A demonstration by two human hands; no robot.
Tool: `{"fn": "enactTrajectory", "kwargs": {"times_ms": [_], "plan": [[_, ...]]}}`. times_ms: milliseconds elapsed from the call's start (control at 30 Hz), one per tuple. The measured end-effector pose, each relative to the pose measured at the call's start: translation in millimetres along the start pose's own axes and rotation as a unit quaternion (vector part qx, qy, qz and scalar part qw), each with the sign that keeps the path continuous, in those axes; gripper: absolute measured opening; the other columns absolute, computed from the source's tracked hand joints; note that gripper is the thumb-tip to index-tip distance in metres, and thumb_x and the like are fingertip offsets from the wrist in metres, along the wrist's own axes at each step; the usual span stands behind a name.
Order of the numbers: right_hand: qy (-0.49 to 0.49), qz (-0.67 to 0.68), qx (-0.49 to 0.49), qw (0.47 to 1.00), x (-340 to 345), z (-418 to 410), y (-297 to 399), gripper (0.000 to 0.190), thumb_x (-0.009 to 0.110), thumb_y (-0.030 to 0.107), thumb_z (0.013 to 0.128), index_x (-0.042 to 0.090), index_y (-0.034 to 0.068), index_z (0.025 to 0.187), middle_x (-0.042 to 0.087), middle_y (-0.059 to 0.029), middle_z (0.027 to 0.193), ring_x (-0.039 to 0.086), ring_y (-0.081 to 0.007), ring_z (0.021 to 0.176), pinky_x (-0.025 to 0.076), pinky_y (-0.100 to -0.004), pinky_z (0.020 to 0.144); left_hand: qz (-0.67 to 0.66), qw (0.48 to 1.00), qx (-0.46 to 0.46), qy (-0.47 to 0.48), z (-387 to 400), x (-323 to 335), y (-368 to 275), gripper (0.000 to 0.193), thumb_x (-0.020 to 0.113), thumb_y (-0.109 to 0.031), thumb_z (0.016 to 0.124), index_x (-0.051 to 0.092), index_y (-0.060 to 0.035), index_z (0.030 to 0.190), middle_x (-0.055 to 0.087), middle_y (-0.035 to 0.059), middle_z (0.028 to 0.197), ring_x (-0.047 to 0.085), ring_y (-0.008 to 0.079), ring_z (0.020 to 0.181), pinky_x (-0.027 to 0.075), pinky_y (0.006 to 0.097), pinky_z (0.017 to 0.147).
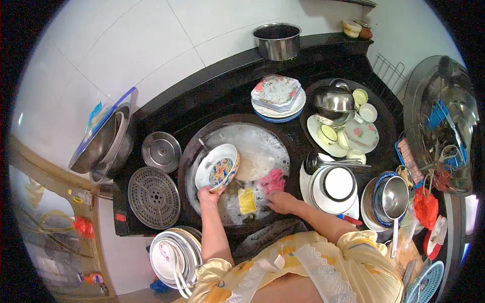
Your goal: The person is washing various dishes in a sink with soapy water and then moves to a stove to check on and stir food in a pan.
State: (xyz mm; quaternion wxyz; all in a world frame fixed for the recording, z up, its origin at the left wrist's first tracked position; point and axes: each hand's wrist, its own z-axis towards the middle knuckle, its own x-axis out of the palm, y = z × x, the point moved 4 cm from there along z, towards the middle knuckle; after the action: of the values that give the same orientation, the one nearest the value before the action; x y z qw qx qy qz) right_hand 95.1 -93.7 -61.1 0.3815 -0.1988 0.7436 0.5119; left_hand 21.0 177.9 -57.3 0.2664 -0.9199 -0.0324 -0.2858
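Observation:
A large wok (261,132) set in the black counter holds cloudy, soapy water. Over its left side my left hand (209,194) grips the lower rim of a white bowl (206,166) with a blue and orange pattern, tilted so its inside shows. My right hand (279,201) is at the wok's right side, its fingers touching or just below a pink mesh cloth (273,181); whether they grip it I cannot tell. Between my hands a yellow sponge (247,200) lies in the water. A thin metal handle (202,142) sticks up at the wok's upper left.
Left of the wok lie a round metal lid (161,152) and a perforated steamer plate (154,197), with stacked bowls (157,261) below. Stacked plates (277,92) and a steel pot (278,43) stand behind. On the right are white dishes (339,183), a small saucepan (395,197) and scissors (441,157).

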Motion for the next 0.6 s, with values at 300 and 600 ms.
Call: {"fn": "enactTrajectory", "kwargs": {"times_ms": [300, 600], "plan": [[-0.038, 0.081, -0.007, 0.996, -18, 12, 8, 0.025, 0.044, 0.022, 0.079, 0.054, 0.0, 0.087, 0.057, -0.0227, 0.087, 0.055, -0.0377, 0.084, 0.043, -0.0467, 0.075, 0.049, 0.983, 0.173, -0.021, 33, -52, -18, 0.066, 0.035, 0.001, 0.058, 0.033, 0.0006, 0.123, 0.041, 0.022, 0.117, 0.042, 0.0408, 0.109, 0.039, 0.0624, 0.082], [-0.209, 0.199, 0.045, 0.956, -42, 57, -2, 0.031, 0.043, 0.021, 0.08, 0.051, -0.003, 0.098, 0.056, -0.0243, 0.089, 0.056, -0.0391, 0.08, 0.043, -0.0437, 0.076, 0.091, 0.934, 0.344, 0.025, -64, 24, -13, 0.059, 0.034, 0.008, 0.055, 0.042, 0.0066, 0.113, 0.051, 0.0181, 0.106, 0.054, 0.0319, 0.096, 0.047, 0.0416, 0.081]]}}
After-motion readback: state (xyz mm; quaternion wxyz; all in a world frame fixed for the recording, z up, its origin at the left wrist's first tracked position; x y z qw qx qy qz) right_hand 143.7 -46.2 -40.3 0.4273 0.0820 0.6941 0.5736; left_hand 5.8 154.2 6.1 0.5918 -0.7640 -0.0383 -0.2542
